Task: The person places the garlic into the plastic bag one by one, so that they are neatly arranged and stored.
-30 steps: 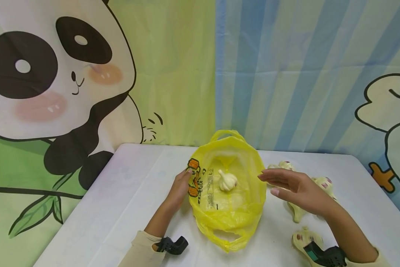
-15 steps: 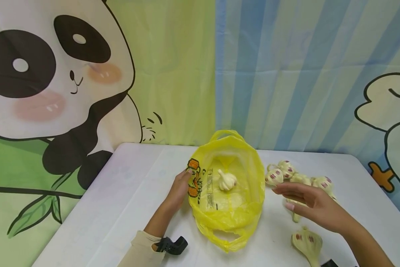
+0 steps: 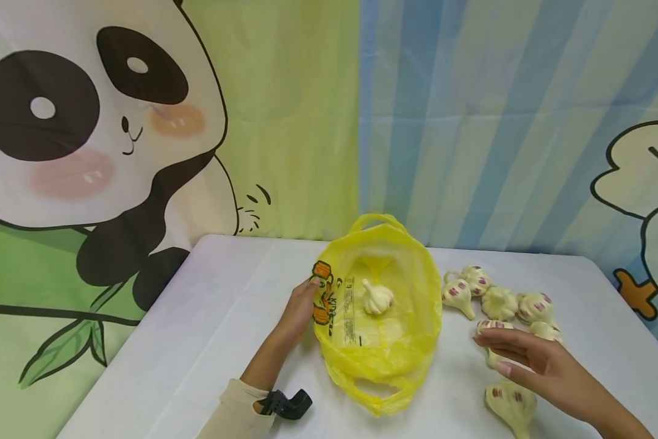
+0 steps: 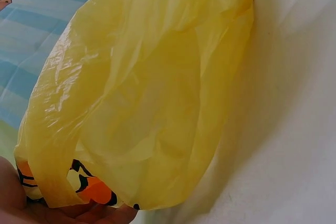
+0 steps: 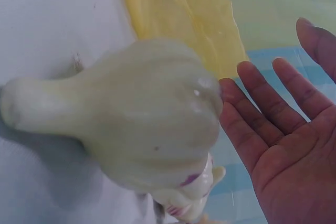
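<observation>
A yellow plastic bag (image 3: 383,360) lies with its mouth spread wide, and one garlic bulb (image 3: 377,297) is inside it. My left hand (image 3: 297,311) pinches the bag's left rim by its printed side, thumb over the edge. In the left wrist view the bag's wall (image 4: 147,87) hides what it contains. My right hand (image 3: 554,372) hovers with extended fingers above the loose garlic on the right, holding nothing. Below it lies a long-necked garlic bulb (image 3: 511,403), and another bulb (image 3: 494,325) is partly covered by its fingers. A large bulb (image 5: 152,114) fills the right wrist view, apart from the hand.
Several more garlic bulbs (image 3: 499,303) are clustered right of the bag on the white table (image 3: 241,292). Behind the table hangs a printed curtain (image 3: 285,122) with a panda and stripes. A black wrist device (image 3: 286,403) sits on my left wrist.
My right hand has drawn back from the bag's right rim, moving right and toward me over the loose garlic, uncovering several bulbs. My left hand keeps its hold on the bag.
</observation>
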